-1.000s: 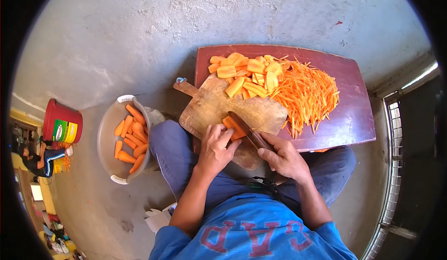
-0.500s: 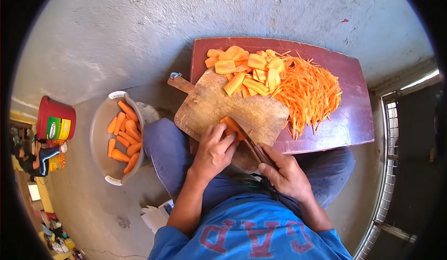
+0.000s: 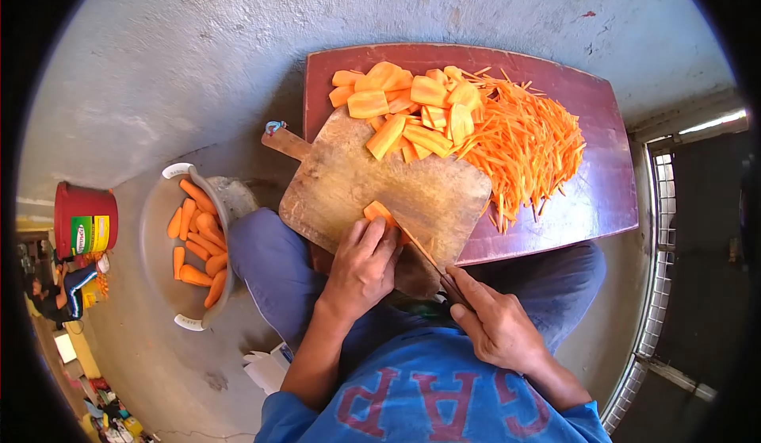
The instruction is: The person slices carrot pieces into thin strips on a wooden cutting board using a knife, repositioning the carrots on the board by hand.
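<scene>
My left hand (image 3: 361,272) presses a piece of carrot (image 3: 380,211) onto the wooden cutting board (image 3: 341,177), its fingers bent over the piece and partly hiding it. My right hand (image 3: 499,320) is closed round the handle of a knife (image 3: 422,251), whose blade lies along the right side of that piece, seen nearly edge-on. Beyond the board's far edge are carrot slabs (image 3: 367,103), some resting on the board. To their right is a heap of thin carrot strips (image 3: 527,145) on the dark red table (image 3: 598,205).
A grey basin (image 3: 152,264) holding several whole carrots stands on the floor to the left. Farther left are a red bucket (image 3: 71,241) and a seated person (image 3: 57,296). A wall (image 3: 238,46) rises behind the table; a metal grille (image 3: 662,245) is at the right.
The view has shifted, so the basin and bucket appear farther left and the table larger. The knife has turned from showing its flat side to nearly edge-on, and my right hand sits lower.
</scene>
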{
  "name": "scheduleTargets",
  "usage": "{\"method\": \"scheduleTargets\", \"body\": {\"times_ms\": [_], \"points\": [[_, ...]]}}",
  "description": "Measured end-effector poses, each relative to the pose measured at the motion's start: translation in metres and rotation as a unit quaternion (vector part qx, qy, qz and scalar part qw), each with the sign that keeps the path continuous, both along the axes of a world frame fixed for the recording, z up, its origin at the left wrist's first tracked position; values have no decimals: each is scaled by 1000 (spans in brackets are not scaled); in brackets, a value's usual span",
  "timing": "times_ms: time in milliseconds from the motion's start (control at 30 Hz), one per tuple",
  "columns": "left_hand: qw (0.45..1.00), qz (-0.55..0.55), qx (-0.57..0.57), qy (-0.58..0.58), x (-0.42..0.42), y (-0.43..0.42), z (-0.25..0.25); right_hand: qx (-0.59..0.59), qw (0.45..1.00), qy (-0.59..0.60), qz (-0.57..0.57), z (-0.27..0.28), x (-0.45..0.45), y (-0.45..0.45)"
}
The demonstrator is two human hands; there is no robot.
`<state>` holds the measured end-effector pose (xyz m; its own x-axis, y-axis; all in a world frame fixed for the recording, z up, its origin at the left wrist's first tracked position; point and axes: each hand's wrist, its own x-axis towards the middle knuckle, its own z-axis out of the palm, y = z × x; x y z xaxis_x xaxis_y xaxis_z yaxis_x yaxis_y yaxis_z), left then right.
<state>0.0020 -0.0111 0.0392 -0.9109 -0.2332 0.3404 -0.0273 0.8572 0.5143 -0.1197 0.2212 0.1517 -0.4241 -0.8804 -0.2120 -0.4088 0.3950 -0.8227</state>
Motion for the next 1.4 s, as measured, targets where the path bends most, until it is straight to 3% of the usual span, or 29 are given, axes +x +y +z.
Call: {"method": "scheduleTargets", "body": {"times_ms": [267,433,533,567,600,667,767,867,1033,1167,1267,1400], "points": [[999,11,28,18,-2,1,0,-40,998,8,-39,-16,-22,-22],[996,23,78,28,-2,-2,1,-53,985,-103,-126,-16,-32,4],[994,29,94,38,0,-2,-1,-91,944,-248,-200,-41,-50,20],[994,29,97,39,0,-2,0,-134,906,-321,-240,-54,-56,19],[994,25,93,43,-1,-2,0,-135,894,-338,-262,-57,-61,18],[995,23,84,48,0,-2,-2,-115,911,-263,-297,-56,-60,20],[994,27,86,56,0,-1,-2,-243,842,-398,-271,-64,-68,38],[994,31,102,36,1,-1,-2,-131,913,-267,-280,-82,-82,42],[992,32,111,39,4,-1,-2,-174,913,-230,-288,-53,-78,50],[992,31,115,42,3,-1,-3,-93,933,-273,-216,-15,-57,45],[993,23,99,58,3,-2,-2,0,952,-237,-193,-24,-65,54],[992,24,108,52,5,-1,-3,-60,932,-149,-325,-30,-85,60]]}}
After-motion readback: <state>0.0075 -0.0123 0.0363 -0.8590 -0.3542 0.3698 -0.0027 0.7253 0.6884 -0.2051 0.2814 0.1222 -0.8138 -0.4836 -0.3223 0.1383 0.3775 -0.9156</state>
